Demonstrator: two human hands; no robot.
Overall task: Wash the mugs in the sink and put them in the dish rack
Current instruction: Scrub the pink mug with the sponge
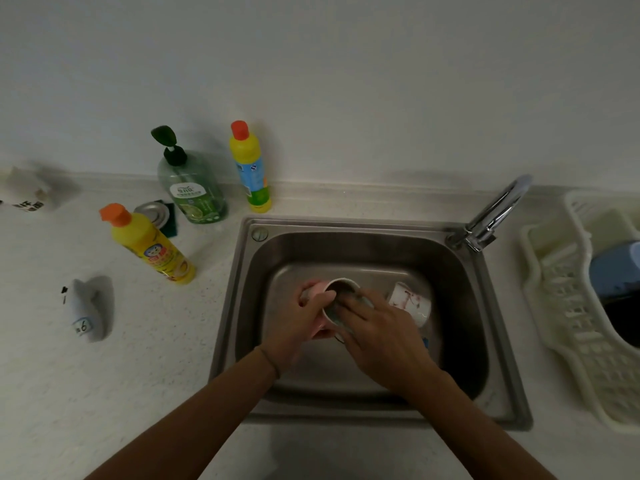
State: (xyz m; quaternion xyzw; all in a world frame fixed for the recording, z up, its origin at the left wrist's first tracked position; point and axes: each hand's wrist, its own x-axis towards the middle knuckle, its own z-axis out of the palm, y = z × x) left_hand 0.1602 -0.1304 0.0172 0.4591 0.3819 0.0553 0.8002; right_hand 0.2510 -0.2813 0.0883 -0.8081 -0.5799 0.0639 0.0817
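- Pink mug sits over the middle of the sink, held up in both hands, its long axis tilted so the open mouth points up and away toward the wall.
- Left hand is the grip: fingers and thumb curl round the mug's outer wall from the left.
- Right hand reaches its fingers over the rim into the mug's mouth, pressing a grey-green sponge or cloth there; how tightly they curl on it cannot be told.
- White mug with reddish marks lies on its side on the sink floor, just right of the hands, mouth toward the near right.
- Tap stands at the sink's far right corner.
- Dish rack, cream plastic, rests on the bench right of the sink and holds a blue mug.
- Left of the sink stand 3 bottles: a green pump bottle with a white label too blurred to read, a tall yellow bottle with a red cap, and a yellow bottle with an orange cap showing a cartoon face.
- Further left lies a white object whose tag reads "6".
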